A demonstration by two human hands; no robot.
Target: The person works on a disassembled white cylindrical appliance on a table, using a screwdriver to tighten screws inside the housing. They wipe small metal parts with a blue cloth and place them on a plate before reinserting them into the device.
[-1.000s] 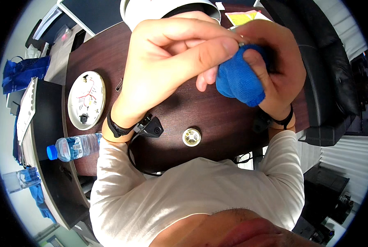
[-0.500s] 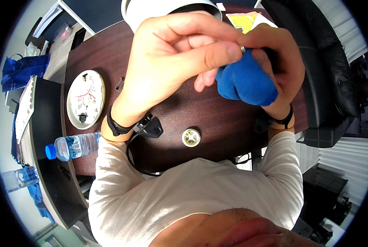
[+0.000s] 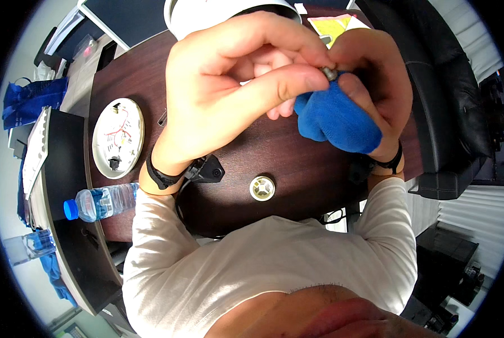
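My left hand (image 3: 223, 84) is closed in a pinch, its thumb and forefinger on a small grey metal piece (image 3: 329, 74); its exact kind is too small to tell. Bunched below that piece is a soft blue cloth (image 3: 342, 115). My right hand (image 3: 381, 79) is curled round the cloth, with its fingertips close to the metal piece. What lies inside the right palm is hidden. Both hands are held up over the far part of the table. A small round white part (image 3: 262, 188) with a spoked inside lies on the table nearer my chest.
On the left of the dark wooden table (image 3: 145, 73) lies an oval white housing (image 3: 118, 138) with red wires. A water bottle (image 3: 102, 203) lies on its side nearby. A white round container (image 3: 207, 16) and a yellow packet (image 3: 328, 25) are beyond my hands. A black sofa (image 3: 432, 101) stands right.
Both hands have shifted slightly left, the left one more. The metal piece between the fingertips shows more than before. The blue cloth has sunk a little.
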